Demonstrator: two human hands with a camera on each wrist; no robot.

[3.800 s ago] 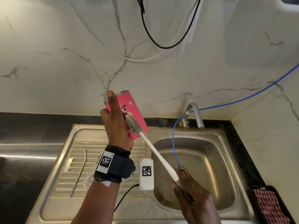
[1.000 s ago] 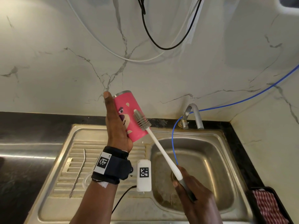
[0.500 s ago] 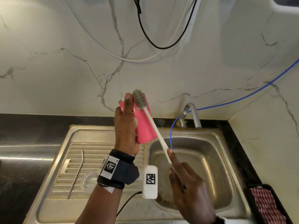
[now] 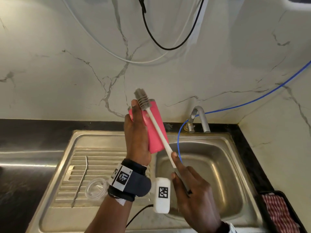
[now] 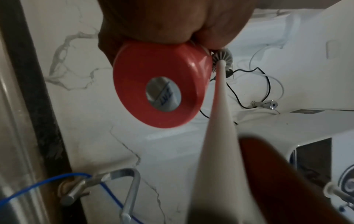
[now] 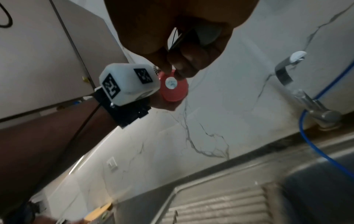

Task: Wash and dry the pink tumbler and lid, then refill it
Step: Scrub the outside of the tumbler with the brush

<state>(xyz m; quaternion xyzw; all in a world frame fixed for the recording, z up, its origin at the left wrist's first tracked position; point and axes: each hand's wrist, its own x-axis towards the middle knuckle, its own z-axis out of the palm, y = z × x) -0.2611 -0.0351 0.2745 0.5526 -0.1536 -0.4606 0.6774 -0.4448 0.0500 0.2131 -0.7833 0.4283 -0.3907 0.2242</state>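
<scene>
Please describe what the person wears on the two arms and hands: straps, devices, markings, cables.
Both hands are bare. The left wrist carries a dark strap with white square tags printed in black code patterns. A white rounded box with a similar black code mark is attached, and a thin black cable leaves it. At the right wrist, only a white edge shows.

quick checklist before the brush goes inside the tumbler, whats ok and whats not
1. Left hand grips the tumbler: ok.
2. Right hand holds the brush handle: ok.
3. Brush head at the tumbler's top rim, outside the wall, not in yet: ok.
4. Tumbler mouth open, lid off: cannot tell, the mouth faces away; a clear round piece lies on the drainboard.
5. Tumbler over the sink for drips: not ok, it hangs by the basin's left edge.
6. Tap running: cannot tell.
</scene>
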